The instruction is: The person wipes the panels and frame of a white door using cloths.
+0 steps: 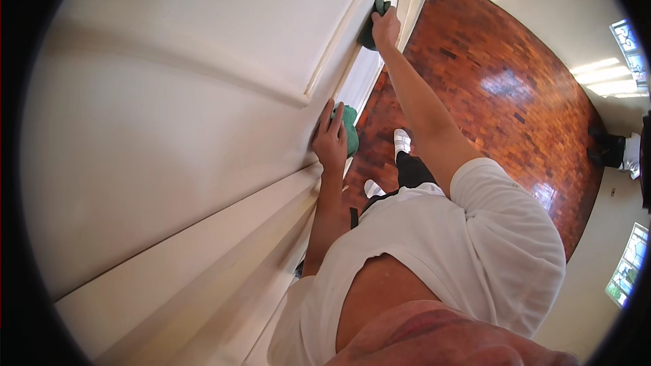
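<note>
A white panelled door (168, 91) with raised moulding fills the left side. My right hand (387, 28) grips a dark green cloth (367, 35) against the door, near its far edge. Part of that cloth bunches up above the fingers. Closer to my body, my left hand (331, 142) lies along the door face with its fingers stretched out. A lighter green cloth (351, 129) is held in it, sticking out on the palm side. The left palm and thumb are mostly hidden.
A door frame (264, 213) runs along the lower left. Glossy wood-block flooring (488, 66) spreads to the right, with my white shoes (402, 141) on it. Windows (628, 264) with patterned grilles are at the far right. What looks like a person (613, 152) in dark trousers stands there.
</note>
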The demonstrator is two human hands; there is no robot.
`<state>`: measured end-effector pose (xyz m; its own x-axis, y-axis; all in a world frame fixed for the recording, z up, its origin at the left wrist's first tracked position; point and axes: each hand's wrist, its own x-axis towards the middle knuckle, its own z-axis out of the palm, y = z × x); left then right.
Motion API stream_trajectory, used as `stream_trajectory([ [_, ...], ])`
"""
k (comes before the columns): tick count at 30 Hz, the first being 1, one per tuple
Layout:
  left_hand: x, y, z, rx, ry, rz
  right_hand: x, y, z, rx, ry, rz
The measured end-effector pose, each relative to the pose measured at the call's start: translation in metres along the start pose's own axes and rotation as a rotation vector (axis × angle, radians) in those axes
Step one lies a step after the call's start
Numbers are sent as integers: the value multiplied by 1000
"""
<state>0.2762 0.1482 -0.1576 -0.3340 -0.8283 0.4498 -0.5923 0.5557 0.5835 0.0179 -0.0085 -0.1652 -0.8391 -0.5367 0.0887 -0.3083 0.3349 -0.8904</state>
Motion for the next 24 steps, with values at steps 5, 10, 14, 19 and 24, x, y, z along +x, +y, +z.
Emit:
stream_trajectory([
  [5,14,6,4,19,-51,-85,-113,9,-1,57,-158,-110],
  [10,10,-4,6,6,-72,-76,-61,1,4,30,-59,-88],
  [14,12,-3,13,-18,-116,-43,72,10,15,-43,95,-91],
  [19,5,-7,16,-17,-142,-42,87,17,23,-36,93,-28],
  [24,-3,-15,13,-3,-130,-95,-43,20,10,144,-106,-86],
])
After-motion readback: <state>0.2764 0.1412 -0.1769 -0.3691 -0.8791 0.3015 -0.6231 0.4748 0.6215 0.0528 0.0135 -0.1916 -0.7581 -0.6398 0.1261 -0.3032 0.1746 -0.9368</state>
